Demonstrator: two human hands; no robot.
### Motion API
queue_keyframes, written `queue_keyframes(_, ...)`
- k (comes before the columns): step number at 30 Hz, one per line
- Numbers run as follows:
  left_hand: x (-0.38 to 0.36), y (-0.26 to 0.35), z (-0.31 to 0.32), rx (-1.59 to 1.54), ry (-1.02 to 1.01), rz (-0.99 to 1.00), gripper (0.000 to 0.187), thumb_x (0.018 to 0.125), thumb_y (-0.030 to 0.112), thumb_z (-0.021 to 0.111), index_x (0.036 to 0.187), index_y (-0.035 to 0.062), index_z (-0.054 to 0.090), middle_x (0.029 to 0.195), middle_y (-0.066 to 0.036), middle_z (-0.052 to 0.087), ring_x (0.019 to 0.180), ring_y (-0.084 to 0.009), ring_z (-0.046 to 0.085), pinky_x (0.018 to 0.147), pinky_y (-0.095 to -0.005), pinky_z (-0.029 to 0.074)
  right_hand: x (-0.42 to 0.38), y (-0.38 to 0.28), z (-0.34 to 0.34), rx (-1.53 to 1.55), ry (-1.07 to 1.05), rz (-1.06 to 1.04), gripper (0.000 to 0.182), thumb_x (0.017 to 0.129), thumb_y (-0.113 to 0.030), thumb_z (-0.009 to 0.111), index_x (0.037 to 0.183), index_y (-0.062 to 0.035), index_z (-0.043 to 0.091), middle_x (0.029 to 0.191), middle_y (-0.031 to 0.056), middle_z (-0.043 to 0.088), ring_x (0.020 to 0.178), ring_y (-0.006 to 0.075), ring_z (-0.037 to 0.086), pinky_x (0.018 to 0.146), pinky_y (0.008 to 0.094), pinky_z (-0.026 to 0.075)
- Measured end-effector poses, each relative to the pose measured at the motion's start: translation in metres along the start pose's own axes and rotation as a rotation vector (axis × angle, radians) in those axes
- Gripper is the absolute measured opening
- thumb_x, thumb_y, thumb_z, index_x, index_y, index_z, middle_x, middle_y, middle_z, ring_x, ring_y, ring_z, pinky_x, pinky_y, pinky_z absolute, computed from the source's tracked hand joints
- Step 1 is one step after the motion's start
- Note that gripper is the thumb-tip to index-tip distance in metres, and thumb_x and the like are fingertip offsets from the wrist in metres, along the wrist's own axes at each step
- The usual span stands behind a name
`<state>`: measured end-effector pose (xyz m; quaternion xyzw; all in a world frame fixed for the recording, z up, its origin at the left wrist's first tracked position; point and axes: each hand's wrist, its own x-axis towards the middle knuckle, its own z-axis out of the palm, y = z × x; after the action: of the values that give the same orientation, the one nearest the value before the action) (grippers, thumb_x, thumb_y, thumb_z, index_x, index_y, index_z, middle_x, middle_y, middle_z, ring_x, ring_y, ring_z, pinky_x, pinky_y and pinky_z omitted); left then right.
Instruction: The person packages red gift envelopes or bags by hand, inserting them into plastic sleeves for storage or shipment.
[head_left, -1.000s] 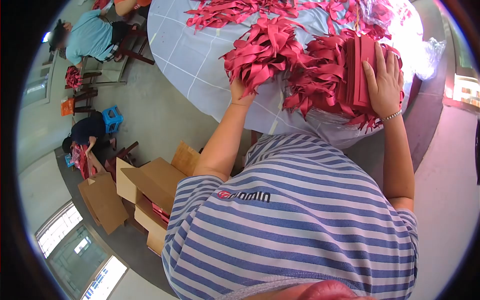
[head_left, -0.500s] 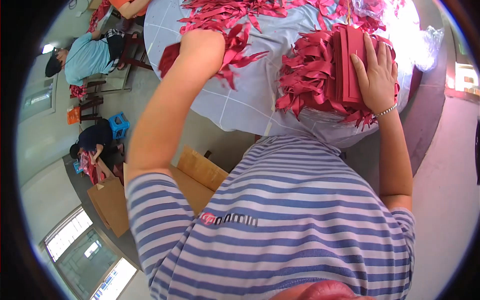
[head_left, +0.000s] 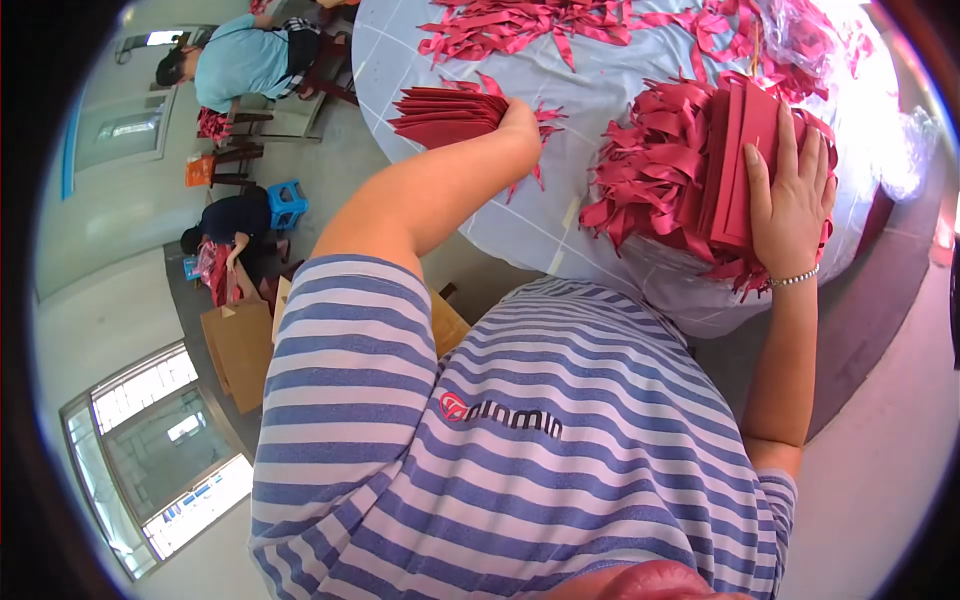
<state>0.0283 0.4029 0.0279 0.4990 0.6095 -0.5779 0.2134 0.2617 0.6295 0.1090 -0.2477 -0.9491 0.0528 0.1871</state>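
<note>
My left hand (head_left: 517, 128) is closed round one end of a fanned bundle of red flat pieces (head_left: 448, 115) over the left part of the table; its fingertips are largely hidden. Loose red ribbon ends hang by the wrist. At the right, my right hand (head_left: 790, 215) lies palm down with fingers spread on a thick red stack (head_left: 728, 165). Many looped red ribbons (head_left: 655, 150) stick out from the stack's left side, and clear plastic shows beneath it.
More red ribbons (head_left: 530, 22) lie across the far side of the cloth-covered round table (head_left: 590, 85). Clear plastic wrap (head_left: 905, 155) hangs at the right edge. At the left are two people, a blue stool (head_left: 287, 205) and cardboard boxes (head_left: 238, 350).
My left hand has moved right relative to my body, and its red bundle has turned into fuller view. My right hand stays on the stack. The whole view has shifted.
</note>
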Motion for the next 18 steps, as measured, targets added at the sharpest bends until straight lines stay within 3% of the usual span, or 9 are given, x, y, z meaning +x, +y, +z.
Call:
queue_keyframes(3, -0.003, -0.006, 0.002, -0.010, 0.009, -0.029, 0.037, 0.086, 0.027, 0.062, 0.120, 0.0133, 0.067, 0.122, -0.007, 0.065, 0.110, -0.0278, 0.062, 0.087, -0.0500, 0.047, 0.001, 0.000, 0.000, -0.019, 0.009, -0.001, 0.066, 0.094, -0.058, 0.041, 0.149, -0.0232, 0.030, 0.147, 0.0272, 0.032, 0.138, 0.0419, 0.029, 0.109, 0.0574, 0.020)
queue_keyframes(6, -0.039, -0.038, 0.000, -0.300, 0.146, -0.120, 0.027, 0.084, 0.017, 0.060, 0.108, 0.0129, 0.072, 0.112, -0.008, 0.069, 0.100, -0.0251, 0.067, 0.076, -0.0417, 0.053, 0.000, 0.000, 0.000, -0.018, 0.001, 0.003, 0.066, 0.094, -0.058, 0.041, 0.149, -0.0229, 0.031, 0.148, 0.0262, 0.032, 0.139, 0.0408, 0.028, 0.109, 0.0583, 0.020)
queue_keyframes(8, -0.047, -0.065, 0.011, -0.473, 0.187, -0.248, 0.027, 0.077, 0.014, 0.066, 0.103, 0.0117, 0.073, 0.109, -0.011, 0.069, 0.099, -0.0268, 0.068, 0.075, -0.0414, 0.054, 0.000, -0.001, 0.000, -0.016, -0.007, 0.015, 0.067, 0.093, -0.059, 0.041, 0.149, -0.0242, 0.030, 0.148, 0.0257, 0.031, 0.139, 0.0399, 0.027, 0.110, 0.0580, 0.019)
queue_keyframes(10, -0.098, -0.094, -0.010, -0.504, 0.165, -0.248, 0.034, 0.069, 0.010, 0.069, 0.103, 0.0086, 0.070, 0.105, -0.014, 0.069, 0.097, -0.0304, 0.067, 0.076, -0.0439, 0.054, 0.000, -0.001, 0.001, -0.019, -0.013, 0.028, 0.067, 0.093, -0.059, 0.041, 0.149, -0.0251, 0.029, 0.149, 0.0255, 0.031, 0.140, 0.0393, 0.025, 0.110, 0.0576, 0.019)
queue_keyframes(11, -0.092, -0.108, 0.008, -0.638, 0.231, -0.313, 0.048, 0.062, 0.009, 0.074, 0.109, 0.0064, 0.065, 0.104, -0.017, 0.068, 0.098, -0.0337, 0.066, 0.077, -0.0434, 0.054, 0.000, -0.001, 0.001, -0.016, -0.011, 0.023, 0.067, 0.093, -0.060, 0.041, 0.150, -0.0253, 0.028, 0.149, 0.0253, 0.030, 0.141, 0.0390, 0.024, 0.111, 0.0573, 0.018)
queue_keyframes(12, -0.116, -0.118, 0.002, -0.753, 0.325, -0.292, 0.057, 0.063, 0.011, 0.076, 0.117, 0.0047, 0.059, 0.107, -0.019, 0.066, 0.099, -0.0357, 0.064, 0.082, -0.0404, 0.052, 0.000, -0.002, 0.001, -0.011, -0.013, 0.030, 0.067, 0.093, -0.060, 0.041, 0.150, -0.0253, 0.028, 0.149, 0.0253, 0.030, 0.141, 0.0390, 0.024, 0.111, 0.0576, 0.017)
queue_keyframes(15, -0.105, -0.124, 0.052, -1.215, 1.008, -0.113, 0.058, 0.066, 0.021, 0.080, 0.114, 0.0001, 0.055, 0.104, -0.022, 0.066, 0.095, -0.0396, 0.063, 0.080, -0.0418, 0.050, 0.000, -0.002, 0.001, -0.008, -0.010, 0.046, 0.068, 0.093, -0.059, 0.041, 0.150, -0.0252, 0.028, 0.149, 0.0253, 0.030, 0.141, 0.0393, 0.024, 0.110, 0.0586, 0.017)
queue_keyframes(17, -0.074, -0.094, 0.077, -1.480, 1.235, -0.253, 0.057, 0.067, 0.019, 0.079, 0.115, -0.0001, 0.056, 0.104, -0.021, 0.066, 0.099, -0.0382, 0.062, 0.083, -0.0412, 0.049, 0.000, -0.002, 0.001, 0.008, -0.013, 0.045, 0.068, 0.093, -0.059, 0.042, 0.150, -0.0249, 0.028, 0.149, 0.0253, 0.030, 0.140, 0.0395, 0.024, 0.110, 0.0591, 0.017)
queue_keyframes(18, -0.077, -0.073, 0.070, -1.652, 1.292, -0.225, 0.053, 0.068, 0.016, 0.077, 0.116, 0.0019, 0.057, 0.103, -0.021, 0.066, 0.100, -0.0372, 0.062, 0.083, -0.0406, 0.049, 0.000, -0.002, 0.002, 0.013, -0.002, 0.045, 0.069, 0.092, -0.059, 0.042, 0.150, -0.0242, 0.028, 0.149, 0.0254, 0.031, 0.140, 0.0395, 0.025, 0.110, 0.0592, 0.018)
